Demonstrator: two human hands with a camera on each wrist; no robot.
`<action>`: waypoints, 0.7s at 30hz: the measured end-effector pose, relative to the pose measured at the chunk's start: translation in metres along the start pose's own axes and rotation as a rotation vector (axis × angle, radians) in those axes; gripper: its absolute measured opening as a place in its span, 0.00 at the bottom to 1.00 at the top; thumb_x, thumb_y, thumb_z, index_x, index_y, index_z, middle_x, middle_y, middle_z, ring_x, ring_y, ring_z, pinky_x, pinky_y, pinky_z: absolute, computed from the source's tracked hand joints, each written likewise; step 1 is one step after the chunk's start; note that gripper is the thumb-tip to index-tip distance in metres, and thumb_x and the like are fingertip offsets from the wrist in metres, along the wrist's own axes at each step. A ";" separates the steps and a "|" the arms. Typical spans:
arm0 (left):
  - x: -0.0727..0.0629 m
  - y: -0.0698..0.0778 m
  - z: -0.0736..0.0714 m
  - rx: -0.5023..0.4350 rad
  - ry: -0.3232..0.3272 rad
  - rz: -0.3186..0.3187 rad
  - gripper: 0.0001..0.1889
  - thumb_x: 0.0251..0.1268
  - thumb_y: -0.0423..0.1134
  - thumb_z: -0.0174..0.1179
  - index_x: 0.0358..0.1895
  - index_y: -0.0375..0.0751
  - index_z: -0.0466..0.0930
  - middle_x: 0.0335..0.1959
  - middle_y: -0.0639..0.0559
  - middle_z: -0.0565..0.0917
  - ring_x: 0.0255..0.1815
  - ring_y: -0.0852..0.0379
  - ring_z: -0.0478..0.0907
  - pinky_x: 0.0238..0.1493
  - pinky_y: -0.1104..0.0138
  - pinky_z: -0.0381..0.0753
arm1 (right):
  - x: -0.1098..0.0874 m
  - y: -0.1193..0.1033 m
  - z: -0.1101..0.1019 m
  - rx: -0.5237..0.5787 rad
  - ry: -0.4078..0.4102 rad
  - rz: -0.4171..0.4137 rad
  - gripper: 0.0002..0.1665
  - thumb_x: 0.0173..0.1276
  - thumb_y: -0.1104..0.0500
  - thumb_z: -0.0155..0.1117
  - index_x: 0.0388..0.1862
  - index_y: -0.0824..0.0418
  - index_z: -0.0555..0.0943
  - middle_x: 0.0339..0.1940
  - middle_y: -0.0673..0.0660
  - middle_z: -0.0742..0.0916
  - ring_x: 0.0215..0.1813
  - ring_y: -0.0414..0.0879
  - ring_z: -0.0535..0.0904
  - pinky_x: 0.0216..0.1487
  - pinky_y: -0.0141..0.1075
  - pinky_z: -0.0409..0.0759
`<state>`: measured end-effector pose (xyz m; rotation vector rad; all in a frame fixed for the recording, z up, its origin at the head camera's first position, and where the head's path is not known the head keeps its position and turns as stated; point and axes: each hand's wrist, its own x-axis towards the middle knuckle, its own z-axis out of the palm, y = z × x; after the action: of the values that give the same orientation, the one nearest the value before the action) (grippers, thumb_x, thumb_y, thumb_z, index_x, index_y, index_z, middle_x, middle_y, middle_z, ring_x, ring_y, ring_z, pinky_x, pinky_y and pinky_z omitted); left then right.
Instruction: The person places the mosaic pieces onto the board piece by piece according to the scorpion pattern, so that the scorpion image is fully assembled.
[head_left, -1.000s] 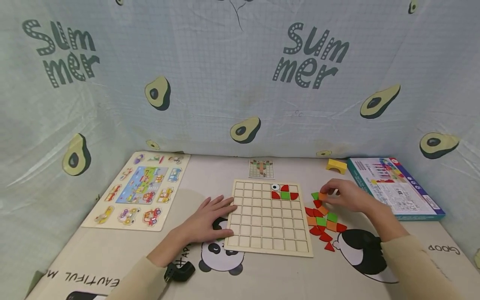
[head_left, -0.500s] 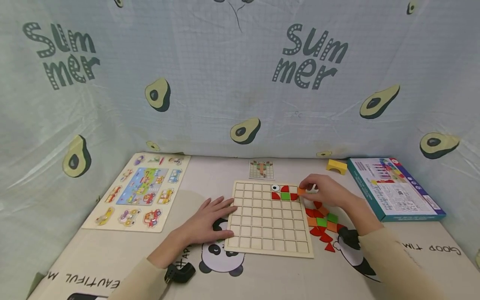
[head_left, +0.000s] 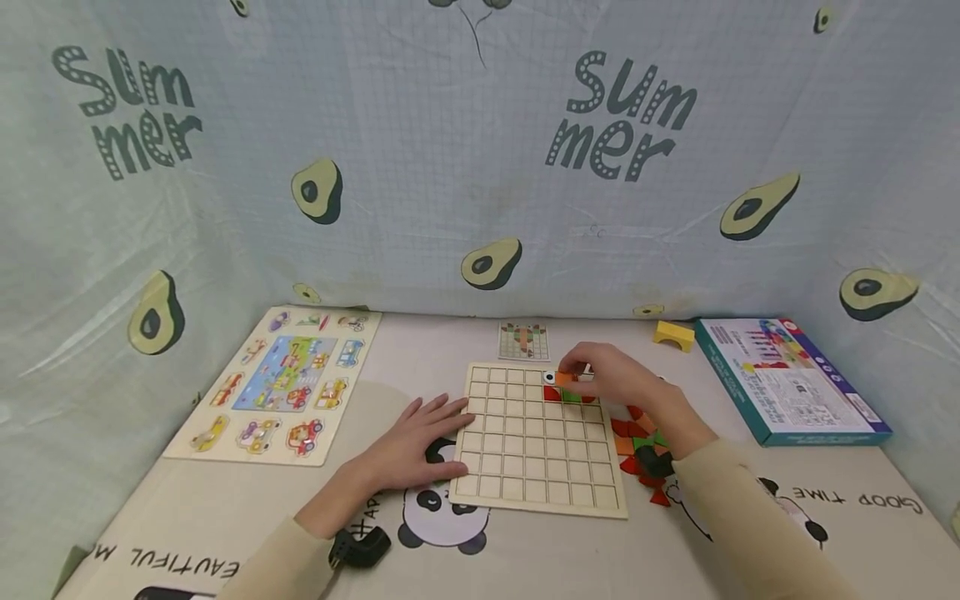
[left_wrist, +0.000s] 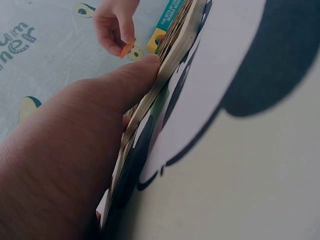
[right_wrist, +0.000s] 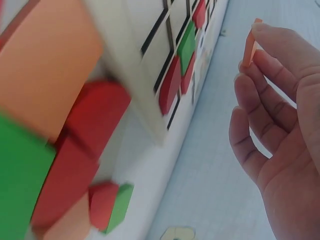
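Observation:
My right hand (head_left: 618, 377) pinches an orange square tile (right_wrist: 250, 46) between thumb and fingertips, held above the upper right part of a wooden grid board (head_left: 517, 454). A white tile with a black eye dot (head_left: 550, 377) sits in the board's top row. Below it lie a red rounded tile (head_left: 552, 393) and a green square tile (right_wrist: 186, 47), partly covered by the right hand in the head view. My left hand (head_left: 412, 448) rests at the board's left edge, fingers spread, thumb (left_wrist: 135, 75) touching the rim.
Loose red, orange and green tiles (head_left: 624, 446) lie right of the board, partly behind the right wrist. A small pattern card (head_left: 523, 342) lies beyond the board. A picture puzzle (head_left: 258, 379) is at left; a box (head_left: 795, 383) and yellow arch block (head_left: 673, 335) are at right.
My right hand has carried the orange tile leftward from the loose pile to above the board's top row. The left hand stays in place.

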<state>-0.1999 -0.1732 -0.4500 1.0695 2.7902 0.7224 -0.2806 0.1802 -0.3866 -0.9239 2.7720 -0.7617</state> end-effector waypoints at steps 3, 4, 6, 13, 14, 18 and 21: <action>0.000 0.000 0.000 -0.002 0.004 -0.002 0.39 0.67 0.64 0.60 0.76 0.49 0.67 0.79 0.51 0.60 0.81 0.43 0.48 0.76 0.40 0.41 | 0.006 -0.005 0.003 -0.014 -0.009 -0.028 0.12 0.68 0.59 0.72 0.48 0.62 0.85 0.43 0.51 0.85 0.47 0.49 0.82 0.51 0.47 0.82; 0.000 0.000 0.000 -0.003 0.004 -0.001 0.39 0.67 0.64 0.60 0.76 0.49 0.67 0.79 0.51 0.60 0.81 0.43 0.48 0.76 0.40 0.41 | 0.008 -0.006 0.004 -0.014 -0.014 -0.036 0.12 0.68 0.59 0.72 0.48 0.61 0.85 0.44 0.51 0.85 0.47 0.49 0.82 0.51 0.47 0.82; 0.000 0.000 0.000 -0.004 0.001 -0.004 0.39 0.66 0.64 0.60 0.76 0.49 0.67 0.79 0.51 0.60 0.81 0.43 0.48 0.76 0.41 0.41 | 0.011 -0.008 0.007 -0.009 -0.019 -0.039 0.12 0.68 0.58 0.72 0.47 0.61 0.86 0.43 0.50 0.85 0.47 0.48 0.82 0.51 0.46 0.82; -0.001 0.000 0.000 -0.008 -0.006 -0.013 0.40 0.66 0.64 0.60 0.76 0.49 0.67 0.80 0.51 0.60 0.81 0.44 0.47 0.77 0.42 0.40 | 0.020 -0.010 0.017 -0.007 -0.025 -0.067 0.09 0.68 0.58 0.72 0.45 0.59 0.86 0.41 0.49 0.84 0.43 0.44 0.81 0.47 0.40 0.83; -0.001 0.000 0.000 -0.008 -0.007 -0.015 0.40 0.66 0.64 0.60 0.76 0.49 0.67 0.80 0.51 0.60 0.81 0.44 0.47 0.77 0.42 0.40 | 0.022 -0.010 0.018 -0.011 -0.028 -0.076 0.09 0.68 0.58 0.72 0.45 0.59 0.86 0.41 0.49 0.84 0.44 0.44 0.82 0.46 0.40 0.83; -0.001 0.000 -0.001 -0.004 -0.013 -0.021 0.40 0.65 0.64 0.60 0.77 0.50 0.66 0.80 0.52 0.59 0.81 0.45 0.46 0.77 0.44 0.39 | 0.027 -0.012 0.022 -0.040 -0.042 -0.096 0.09 0.69 0.59 0.71 0.45 0.60 0.86 0.42 0.50 0.85 0.45 0.45 0.82 0.48 0.39 0.82; -0.001 0.001 -0.001 -0.005 -0.009 -0.021 0.40 0.65 0.64 0.60 0.77 0.50 0.67 0.80 0.52 0.59 0.81 0.45 0.47 0.77 0.43 0.39 | 0.030 -0.015 0.023 -0.052 -0.059 -0.096 0.10 0.69 0.59 0.71 0.46 0.61 0.86 0.43 0.51 0.85 0.45 0.46 0.82 0.49 0.40 0.82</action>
<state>-0.1990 -0.1740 -0.4487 1.0385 2.7859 0.7206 -0.2902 0.1425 -0.3979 -1.0774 2.7255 -0.6669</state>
